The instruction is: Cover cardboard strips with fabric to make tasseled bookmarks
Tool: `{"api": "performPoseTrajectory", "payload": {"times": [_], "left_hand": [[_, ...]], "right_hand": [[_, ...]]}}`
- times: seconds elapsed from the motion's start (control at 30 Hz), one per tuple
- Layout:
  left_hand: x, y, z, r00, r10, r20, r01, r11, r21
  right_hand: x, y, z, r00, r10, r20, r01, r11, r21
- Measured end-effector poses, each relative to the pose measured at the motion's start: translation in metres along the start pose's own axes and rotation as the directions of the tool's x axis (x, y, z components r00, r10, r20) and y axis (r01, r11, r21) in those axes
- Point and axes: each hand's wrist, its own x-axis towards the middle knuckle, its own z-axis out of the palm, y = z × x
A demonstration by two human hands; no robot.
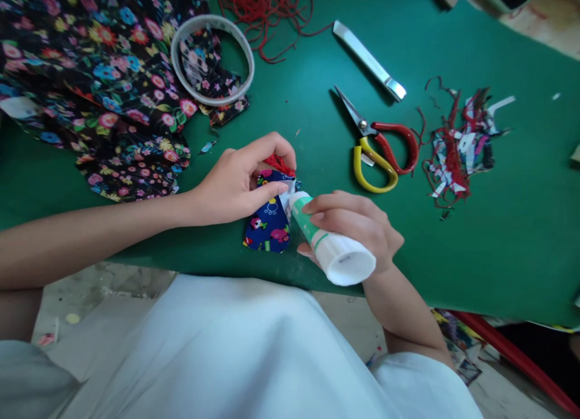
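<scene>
My left hand [235, 186] pinches the upper end of a small dark-blue fabric pouch [267, 228] with bright cartoon prints. Red cord [277, 163] shows beneath its fingers, and a pale lining is exposed along the pouch's right edge. In my right hand [362, 222] is a white and green glue tube [345, 259], tilted with its wide base toward me. Its narrow end meets or nearly meets the pale lining; the exact contact is hidden.
Scissors [365, 129] with red and yellow handles and silver metal snips [369, 61] lie beyond my right hand. Fabric and thread scraps [464, 144] sit at right. Floral black cloth [113, 92], a tape ring [178, 65] and tangled red cord [267, 11] occupy the far left of the green table [498, 250].
</scene>
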Motion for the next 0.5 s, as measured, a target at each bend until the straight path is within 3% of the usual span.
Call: {"api": "performPoseTrajectory", "payload": {"times": [0.1, 0.33, 0.37, 0.43, 0.5], "left_hand": [[0.0, -0.001, 0.0, 1.0, 0.006, 0.002, -0.006, 1.0, -0.003], [0.0, 0.0, -0.001, 1.0, 0.012, -0.019, -0.012, 1.0, 0.004], [0.0, 0.001, -0.002, 1.0, 0.004, -0.024, -0.004, 1.0, 0.005], [0.001, 0.002, -0.003, 0.999, -0.007, -0.031, 0.007, 1.0, -0.002], [0.002, 0.002, -0.003, 0.999, -0.012, -0.033, 0.011, 1.0, -0.022]], "right_hand": [[0.002, -0.006, 0.0, 0.984, -0.173, -0.044, 0.174, 0.984, 0.034], [0.005, -0.006, -0.007, 0.999, -0.034, 0.03, 0.026, 0.973, 0.231], [0.005, -0.003, -0.007, 1.0, -0.025, -0.017, 0.029, 0.957, 0.288], [0.008, 0.005, -0.006, 0.964, 0.04, -0.263, 0.074, 0.91, 0.408], [0.011, 0.014, -0.005, 0.929, 0.188, -0.32, -0.017, 0.882, 0.471]]}}
